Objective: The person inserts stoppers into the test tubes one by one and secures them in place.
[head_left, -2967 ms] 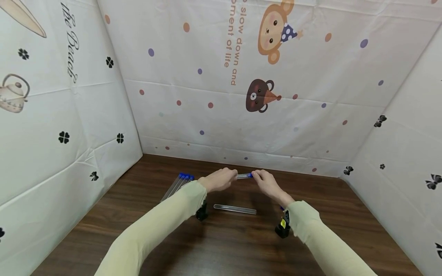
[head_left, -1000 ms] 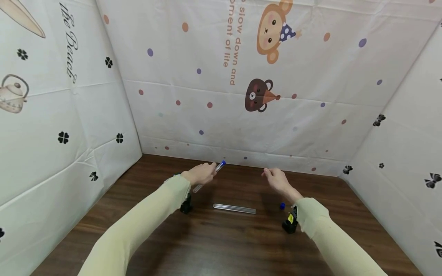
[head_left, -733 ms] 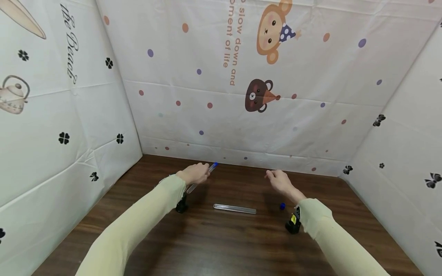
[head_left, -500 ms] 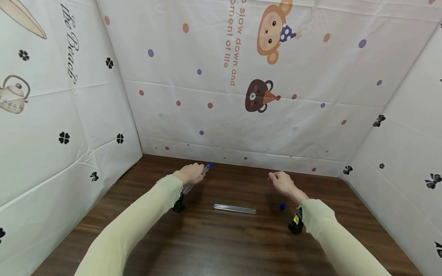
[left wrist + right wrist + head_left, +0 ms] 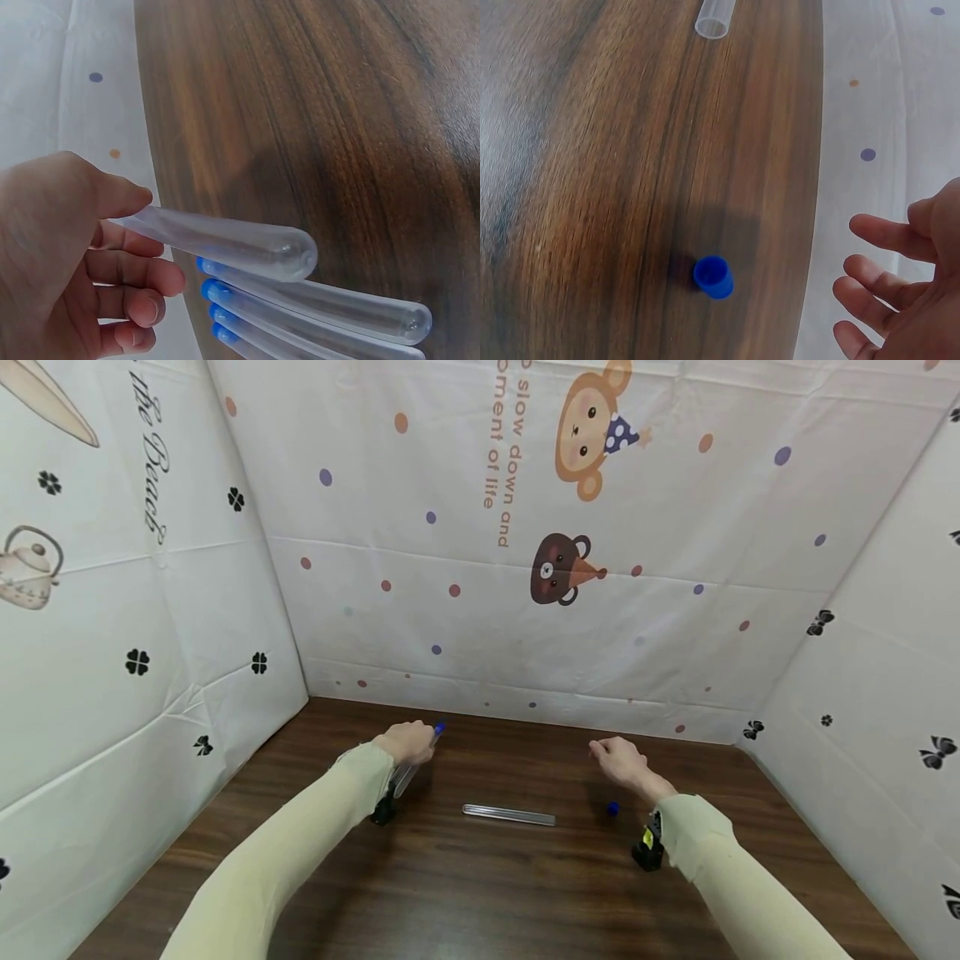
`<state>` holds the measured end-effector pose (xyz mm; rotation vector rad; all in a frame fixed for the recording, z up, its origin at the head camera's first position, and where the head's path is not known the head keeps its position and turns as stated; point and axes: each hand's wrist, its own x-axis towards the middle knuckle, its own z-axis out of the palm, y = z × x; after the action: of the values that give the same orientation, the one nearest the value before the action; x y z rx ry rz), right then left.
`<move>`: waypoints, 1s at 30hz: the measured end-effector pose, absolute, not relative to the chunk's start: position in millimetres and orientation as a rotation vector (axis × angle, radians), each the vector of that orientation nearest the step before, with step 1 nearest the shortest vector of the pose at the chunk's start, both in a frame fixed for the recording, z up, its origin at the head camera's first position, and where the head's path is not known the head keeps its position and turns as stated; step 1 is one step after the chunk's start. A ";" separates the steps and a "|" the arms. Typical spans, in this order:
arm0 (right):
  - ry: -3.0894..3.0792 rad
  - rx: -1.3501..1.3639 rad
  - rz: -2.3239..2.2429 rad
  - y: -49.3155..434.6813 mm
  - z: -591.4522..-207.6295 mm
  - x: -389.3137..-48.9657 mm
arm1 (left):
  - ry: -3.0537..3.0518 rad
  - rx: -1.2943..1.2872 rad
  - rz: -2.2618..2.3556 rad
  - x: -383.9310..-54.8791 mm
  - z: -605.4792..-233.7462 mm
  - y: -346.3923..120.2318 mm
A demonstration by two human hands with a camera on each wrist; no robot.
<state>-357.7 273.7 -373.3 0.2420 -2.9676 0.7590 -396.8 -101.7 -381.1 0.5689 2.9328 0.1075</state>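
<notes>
My left hand (image 5: pixel 408 742) pinches a clear plastic test tube (image 5: pixel 225 241) between thumb and forefinger. Its blue cap (image 5: pixel 439 727) pokes out past the fingers in the head view. Right beside it, several blue-capped tubes (image 5: pixel 360 307) lie in a row on the table, mostly hidden by my arm in the head view. My right hand (image 5: pixel 622 760) hovers with loosely bent fingers and holds nothing. Near it, a loose blue cap (image 5: pixel 713 277) sits on the table. Between my hands lies an uncapped clear tube (image 5: pixel 510 815), its open mouth toward the right.
The dark wooden table (image 5: pixel 480 893) is bounded by a white printed sheet (image 5: pixel 450 618) at the back and on both sides. A black wrist camera (image 5: pixel 647 852) hangs below my right wrist, and another (image 5: pixel 383 810) below my left.
My right hand has let go of the capped tube's end and drawn right. My left hand has carried that tube left to the row. The loose cap and uncapped tube have stayed put.
</notes>
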 end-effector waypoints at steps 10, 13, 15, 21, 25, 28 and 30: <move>-3.039 0.191 0.699 280.2 -378.3 -356.1 | 2.910 0.556 0.054 -392.9 -387.1 -104.5; -3.040 0.191 0.698 282.2 -379.5 -356.5 | 2.902 0.560 0.038 -392.1 -389.1 -104.3; -3.039 0.196 0.692 283.7 -380.4 -357.1 | 2.898 0.564 0.022 -392.1 -390.9 -104.3; -3.044 0.200 0.664 285.5 -381.5 -356.1 | 2.901 0.560 -0.040 -392.5 -395.2 -106.2; -3.053 0.221 0.657 285.8 -382.1 -355.8 | 2.899 0.564 -0.072 -392.0 -397.2 -109.4; -3.055 0.227 0.657 286.0 -383.3 -356.8 | 2.896 0.546 -0.101 -392.6 -398.6 -111.0; -3.052 0.228 0.654 285.6 -383.7 -357.3 | 2.896 0.536 -0.118 -392.9 -398.9 -111.3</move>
<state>-357.3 285.6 -383.7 0.2285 -3.0522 0.6535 -392.9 -111.3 -398.9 0.5362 2.8957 -0.1183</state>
